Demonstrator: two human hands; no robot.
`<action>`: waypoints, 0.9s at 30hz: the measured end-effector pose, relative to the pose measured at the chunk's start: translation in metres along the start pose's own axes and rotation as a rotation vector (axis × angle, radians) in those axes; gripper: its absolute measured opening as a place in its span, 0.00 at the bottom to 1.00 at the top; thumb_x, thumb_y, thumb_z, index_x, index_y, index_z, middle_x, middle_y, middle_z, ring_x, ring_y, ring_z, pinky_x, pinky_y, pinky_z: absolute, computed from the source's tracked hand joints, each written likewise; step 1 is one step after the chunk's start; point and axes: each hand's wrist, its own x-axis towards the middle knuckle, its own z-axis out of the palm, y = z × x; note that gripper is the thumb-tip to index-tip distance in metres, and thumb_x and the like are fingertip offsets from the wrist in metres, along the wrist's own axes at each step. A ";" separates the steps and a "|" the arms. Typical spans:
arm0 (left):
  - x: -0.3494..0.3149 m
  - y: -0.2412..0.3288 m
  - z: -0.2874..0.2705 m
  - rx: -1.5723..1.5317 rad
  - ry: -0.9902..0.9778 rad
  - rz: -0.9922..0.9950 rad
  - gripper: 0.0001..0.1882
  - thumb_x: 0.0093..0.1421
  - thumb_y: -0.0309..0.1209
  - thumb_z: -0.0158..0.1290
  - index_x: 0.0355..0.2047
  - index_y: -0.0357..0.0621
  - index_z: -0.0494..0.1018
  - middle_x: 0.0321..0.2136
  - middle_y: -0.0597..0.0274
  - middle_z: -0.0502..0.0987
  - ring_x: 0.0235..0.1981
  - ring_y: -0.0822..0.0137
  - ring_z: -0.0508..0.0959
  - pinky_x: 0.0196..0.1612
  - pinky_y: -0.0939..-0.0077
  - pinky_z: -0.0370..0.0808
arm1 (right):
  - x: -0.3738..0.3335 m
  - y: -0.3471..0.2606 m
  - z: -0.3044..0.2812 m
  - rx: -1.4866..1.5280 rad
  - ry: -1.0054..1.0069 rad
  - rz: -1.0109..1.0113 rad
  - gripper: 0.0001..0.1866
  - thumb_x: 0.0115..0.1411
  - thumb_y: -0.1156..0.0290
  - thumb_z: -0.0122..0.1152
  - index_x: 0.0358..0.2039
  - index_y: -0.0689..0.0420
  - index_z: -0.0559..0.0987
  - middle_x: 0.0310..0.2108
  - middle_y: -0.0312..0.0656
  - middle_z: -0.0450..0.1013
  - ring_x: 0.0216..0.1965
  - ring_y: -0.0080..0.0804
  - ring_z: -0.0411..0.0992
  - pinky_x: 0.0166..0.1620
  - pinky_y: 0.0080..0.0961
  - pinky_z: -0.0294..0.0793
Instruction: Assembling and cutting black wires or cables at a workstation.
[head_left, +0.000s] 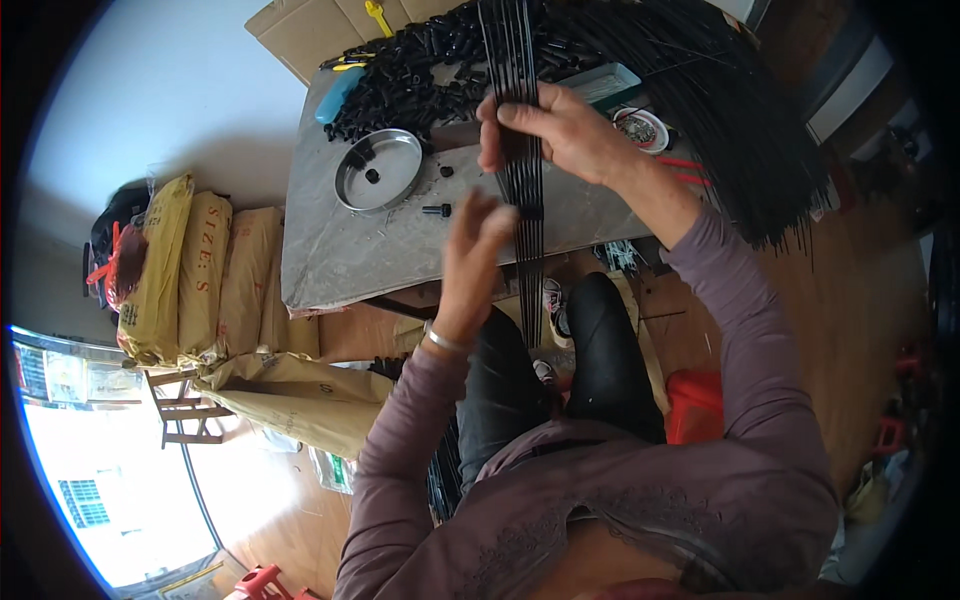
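Note:
A bundle of long, thin black rods (532,275) stands upright in front of me, reaching from above the table's front edge down toward my knees. My right hand (570,135) is closed around its upper part. Beside the rods, lower down, my left hand (470,265) is raised with its fingers smeared by motion, so their shape does not show. On the grey table (330,255), left of the bundle, lie a short black fitting (437,210) and a small black piece (446,171). A round metal dish (395,160) there holds a small black part (372,176).
Small black parts (410,95) are heaped across the table's back, beside a blue tray (340,95). Long black rods (750,130) pile up at the right, near a bowl (655,143) of tiny pieces. Sacks (205,270) stand left; a red plastic container (694,405) is by my right knee.

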 end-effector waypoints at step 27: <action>0.030 0.091 0.019 0.270 -0.118 0.259 0.10 0.63 0.26 0.50 0.43 0.35 0.74 0.34 0.59 0.81 0.39 0.71 0.79 0.47 0.78 0.74 | 0.021 0.015 -0.190 -1.983 0.203 0.272 0.04 0.51 0.71 0.58 0.28 0.52 0.80 0.30 0.40 0.76 0.40 0.41 0.74 0.42 0.38 0.71</action>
